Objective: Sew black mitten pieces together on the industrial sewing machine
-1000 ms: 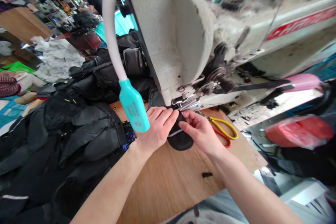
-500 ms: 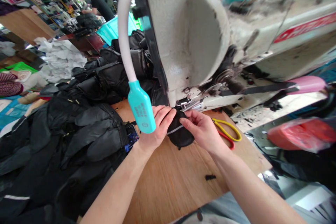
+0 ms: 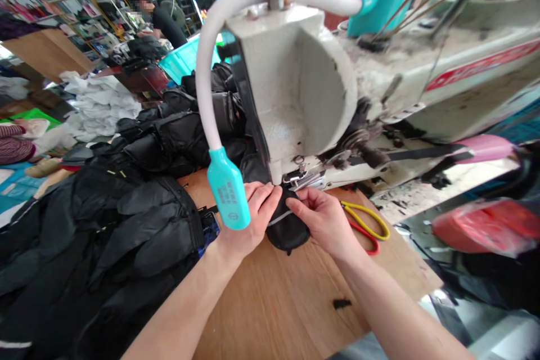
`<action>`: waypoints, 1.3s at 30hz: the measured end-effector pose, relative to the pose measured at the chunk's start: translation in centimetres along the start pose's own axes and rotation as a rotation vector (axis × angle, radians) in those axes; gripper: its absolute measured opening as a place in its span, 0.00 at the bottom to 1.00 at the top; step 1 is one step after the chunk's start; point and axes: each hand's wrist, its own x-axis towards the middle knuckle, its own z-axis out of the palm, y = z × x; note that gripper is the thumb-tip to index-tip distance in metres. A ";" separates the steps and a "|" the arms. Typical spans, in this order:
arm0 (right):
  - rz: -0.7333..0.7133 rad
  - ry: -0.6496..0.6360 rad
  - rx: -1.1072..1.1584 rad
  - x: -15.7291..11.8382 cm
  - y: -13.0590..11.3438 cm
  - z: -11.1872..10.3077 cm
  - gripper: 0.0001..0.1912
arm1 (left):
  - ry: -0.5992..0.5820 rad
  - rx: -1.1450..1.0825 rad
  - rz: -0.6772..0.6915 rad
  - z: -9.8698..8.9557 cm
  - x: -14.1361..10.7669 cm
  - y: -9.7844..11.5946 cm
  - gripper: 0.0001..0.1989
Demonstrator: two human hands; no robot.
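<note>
A small black fabric piece [image 3: 288, 232] with a pale stripe lies under the needle area of a white sewing machine [image 3: 291, 79]. My left hand [image 3: 255, 216] rests on its left edge, fingers together and pressing on the fabric, partly behind the turquoise end of a lamp [image 3: 230, 191]. On the other side, my right hand [image 3: 323, 216] pinches the right edge between thumb and fingers, close to the presser foot. The needle tip itself is too small to make out.
Scissors with yellow and red handles [image 3: 367, 222] lie right of my right hand. Black bags [image 3: 156, 225] are heaped on the left. A dark scrap [image 3: 341, 304] sits on the wooden table [image 3: 261, 304]. A person [image 3: 162, 22] is at the far left back.
The camera view has tilted up, so the machine and hands appear lower. Both hands keep nearly the same hold on the black piece beside the presser foot.
</note>
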 end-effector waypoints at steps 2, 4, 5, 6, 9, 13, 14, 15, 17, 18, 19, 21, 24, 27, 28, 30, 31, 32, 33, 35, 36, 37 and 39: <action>0.004 0.020 0.006 0.1 -0.2 0.1 0.19 | -0.011 0.021 0.016 -0.1 0.1 -0.3 0.15; 0.012 0.027 0.012 0.0 -0.5 0.2 0.20 | -0.027 0.039 0.034 -0.3 0.1 -0.5 0.16; 0.016 0.024 0.014 -0.1 -0.7 0.2 0.20 | -0.042 0.046 0.043 -0.4 0.1 -0.7 0.16; 0.021 0.012 0.021 -0.2 -0.9 0.2 0.20 | -0.062 0.053 0.050 -0.6 0.0 -0.9 0.17; 0.046 -0.059 0.070 -0.5 -1.4 0.0 0.20 | -0.147 0.071 0.066 -1.0 -0.5 -1.4 0.21; 0.073 -0.144 0.108 -0.7 -1.3 -0.3 0.21 | -0.217 0.057 0.074 -1.6 -1.0 -2.3 0.23; 0.062 -0.148 0.097 -0.7 -1.2 -0.3 0.20 | -0.213 0.047 0.086 -1.8 -0.9 -2.5 0.23; 0.047 -0.144 0.078 -0.7 -1.1 -0.3 0.19 | -0.204 0.039 0.105 -2.0 -0.6 -2.6 0.22; 0.012 -0.121 0.013 -0.7 -0.9 -0.3 0.15 | -0.193 0.038 0.147 -2.7 0.1 -2.7 0.21; -0.004 -0.107 -0.029 -0.8 -0.9 -0.3 0.14 | -0.203 0.050 0.169 -3.1 0.6 -2.6 0.20; -0.018 -0.095 -0.070 -0.9 -0.9 -0.2 0.12 | -0.228 0.071 0.188 -3.6 1.1 -2.3 0.19; -0.032 -0.085 -0.143 -1.0 -1.0 -0.2 0.09 | -0.322 0.131 0.205 -4.5 2.1 -1.4 0.19; -0.044 -0.059 -0.226 -1.1 -0.8 -0.2 0.07 | -0.440 0.173 0.163 -5.4 3.1 0.8 0.19; -0.076 -0.029 -0.294 -1.0 -0.5 -0.3 0.06 | -0.432 0.158 0.036 -5.2 3.5 3.6 0.17; -0.092 -0.023 -0.309 -1.0 -0.4 -0.2 0.06 | -0.411 0.159 -0.018 -4.9 3.5 4.5 0.16; -0.122 -0.007 -0.302 -1.1 -0.2 -0.1 0.06 | -0.368 0.168 -0.123 -4.4 3.6 6.0 0.17; -0.132 -0.004 -0.277 -1.1 -0.1 0.0 0.07 | -0.351 0.170 -0.170 -4.1 3.7 6.7 0.17; -0.136 -0.007 -0.244 -1.2 -0.1 0.2 0.07 | -0.341 0.167 -0.217 -3.8 3.7 7.2 0.18; -0.137 -0.014 -0.207 -1.4 0.0 0.3 0.08 | -0.338 0.157 -0.267 -3.6 3.7 7.7 0.19; -0.139 -0.040 -0.147 -1.7 0.0 0.3 0.09 | -0.328 0.110 -0.378 -3.2 3.8 8.4 0.20; -0.141 -0.058 -0.131 -1.8 0.0 0.3 0.09 | -0.320 0.072 -0.436 -3.0 3.9 8.6 0.20; -0.147 -0.077 -0.121 -2.0 0.0 0.2 0.09 | -0.306 0.031 -0.493 -2.9 3.9 8.9 0.19; -0.160 -0.109 -0.105 -2.1 0.0 0.0 0.09 | -0.264 -0.049 -0.581 -2.5 4.0 9.2 0.18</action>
